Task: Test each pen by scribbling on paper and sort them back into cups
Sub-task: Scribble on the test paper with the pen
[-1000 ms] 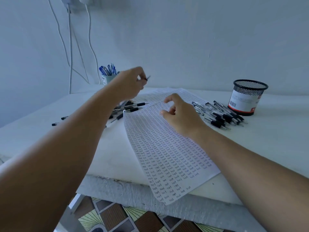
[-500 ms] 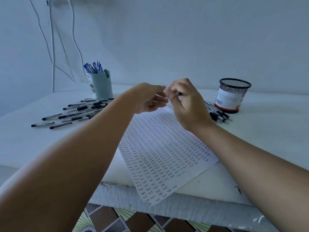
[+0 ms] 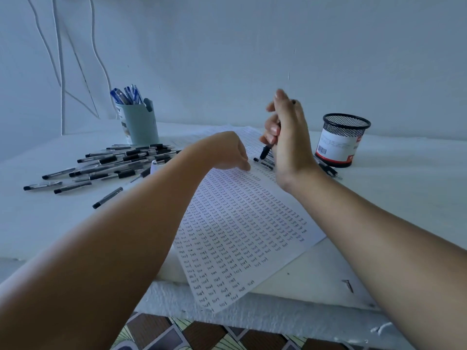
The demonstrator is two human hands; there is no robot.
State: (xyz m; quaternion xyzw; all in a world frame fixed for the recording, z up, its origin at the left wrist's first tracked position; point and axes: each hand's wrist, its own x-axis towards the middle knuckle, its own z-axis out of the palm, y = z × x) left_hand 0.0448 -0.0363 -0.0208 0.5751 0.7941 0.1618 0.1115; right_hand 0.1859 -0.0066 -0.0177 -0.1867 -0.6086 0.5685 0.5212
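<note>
A sheet of paper (image 3: 242, 231) covered in rows of small written words lies across the table's front edge. My right hand (image 3: 288, 137) is raised above its far end, gripping a black pen (image 3: 265, 151) that points tip-down. My left hand (image 3: 227, 151) rests curled on the paper's far left part; whether it holds anything is hidden. A pile of black pens (image 3: 113, 162) lies to the left. More black pens (image 3: 328, 170) lie behind my right hand. A pale green cup (image 3: 140, 125) holds blue pens. A black mesh cup (image 3: 341, 140) stands at the right.
The white table (image 3: 404, 188) meets a plain wall at the back. White cables (image 3: 60, 72) hang down the wall at the left. A small dark screw (image 3: 348, 285) lies near the front right edge. Patterned floor shows below the table's edge.
My hands were together over the paper half a second ago. Now they are apart: the right hand has lifted with the pen upright, and the left hand has dropped onto the paper.
</note>
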